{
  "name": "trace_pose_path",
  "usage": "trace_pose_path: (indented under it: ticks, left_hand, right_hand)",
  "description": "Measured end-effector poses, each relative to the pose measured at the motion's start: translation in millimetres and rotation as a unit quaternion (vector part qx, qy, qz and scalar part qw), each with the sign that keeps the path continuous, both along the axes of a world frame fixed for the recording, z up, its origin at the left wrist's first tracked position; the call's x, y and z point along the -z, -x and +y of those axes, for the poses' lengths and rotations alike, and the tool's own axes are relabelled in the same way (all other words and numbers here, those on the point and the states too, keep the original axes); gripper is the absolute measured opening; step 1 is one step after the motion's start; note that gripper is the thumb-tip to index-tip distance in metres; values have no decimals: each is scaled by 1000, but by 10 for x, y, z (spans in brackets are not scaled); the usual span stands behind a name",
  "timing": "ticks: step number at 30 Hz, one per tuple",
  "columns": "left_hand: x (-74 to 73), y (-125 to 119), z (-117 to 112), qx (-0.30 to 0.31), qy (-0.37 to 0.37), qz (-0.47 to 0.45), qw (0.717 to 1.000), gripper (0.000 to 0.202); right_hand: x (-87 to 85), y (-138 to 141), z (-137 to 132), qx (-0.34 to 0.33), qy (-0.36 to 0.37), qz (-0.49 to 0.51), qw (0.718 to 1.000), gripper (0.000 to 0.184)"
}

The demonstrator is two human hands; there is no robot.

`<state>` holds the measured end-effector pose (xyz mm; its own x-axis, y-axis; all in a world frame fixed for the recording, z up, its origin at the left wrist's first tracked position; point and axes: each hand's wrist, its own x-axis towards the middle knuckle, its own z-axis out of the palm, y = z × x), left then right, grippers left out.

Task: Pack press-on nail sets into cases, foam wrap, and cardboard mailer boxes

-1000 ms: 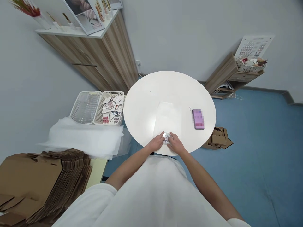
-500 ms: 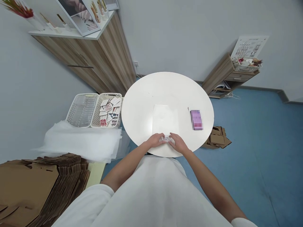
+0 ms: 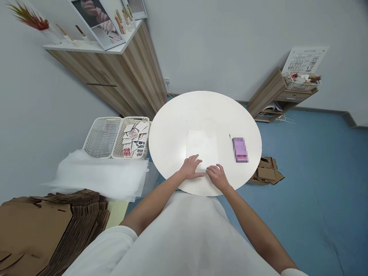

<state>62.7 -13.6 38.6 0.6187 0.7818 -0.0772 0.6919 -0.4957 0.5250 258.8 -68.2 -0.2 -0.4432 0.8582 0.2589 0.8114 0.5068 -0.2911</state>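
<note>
Sheet (image 3: 199, 145), pale, translucent; white table (image 3: 166, 134) beneath

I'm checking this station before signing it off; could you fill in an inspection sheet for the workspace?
Surface: white oval-looking table, with a few small dark specks.
Job's things: pale translucent sheet lying on the table near the hands.
Clutter: blurred-out purple item on the table's right; to the left, basket of cards, stacked white sheets and flattened cardboard.
Hands: left hand spread at the sheet's near-left part; right hand bent near its near-right part, grip unclear.
Cables: white cable by the wall, beyond the table.
Surroundings: wooden cabinet behind left; cardboard box on the blue floor, right.
</note>
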Motion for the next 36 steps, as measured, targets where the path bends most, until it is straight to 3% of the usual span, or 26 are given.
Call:
trace_pose_path:
  ticks: [2, 4, 8, 12, 16, 19, 22, 26, 31, 36]
  left_hand:
    - [-44, 12, -66, 13, -82, -6, 997, 51]
    - [-47, 15, -137, 46, -120, 1, 992, 33]
    - [59, -30, -207, 32, -113, 45, 992, 22]
    - [153, -98, -125, -40, -42, 49, 997, 22]
    - [153, -136, 73, -92, 71, 49, 992, 22]
    - [164, -145, 220, -107, 165, 95, 976, 24]
    - [219, -159, 286, -110, 204, 131, 964, 23]
    - [305, -186, 244, -125, 198, 159, 959, 25]
    - [353, -163, 139, -102, 160, 166, 968, 27]
    - [355, -136, 53, -100, 49, 154, 982, 32]
  right_hand:
    - [-5, -1, 36, -2, 5, 17, 1000, 23]
    - [-21, -5, 73, -5, 21, 37, 999, 22]
    - [-46, -30, 163, -16, 77, 72, 994, 21]
    - [-52, -63, 272, 16, 145, 116, 983, 19]
    - [-82, -69, 417, 71, 240, 153, 956, 23]
    - [-89, -50, 524, 92, 336, 167, 923, 21]
    - [-41, -10, 584, 101, 399, 161, 897, 19]
    - [70, 57, 578, 126, 394, 111, 904, 19]
    - [137, 103, 524, 149, 353, 24, 923, 21]
    - [116, 131, 466, 147, 296, -10, 944, 21]
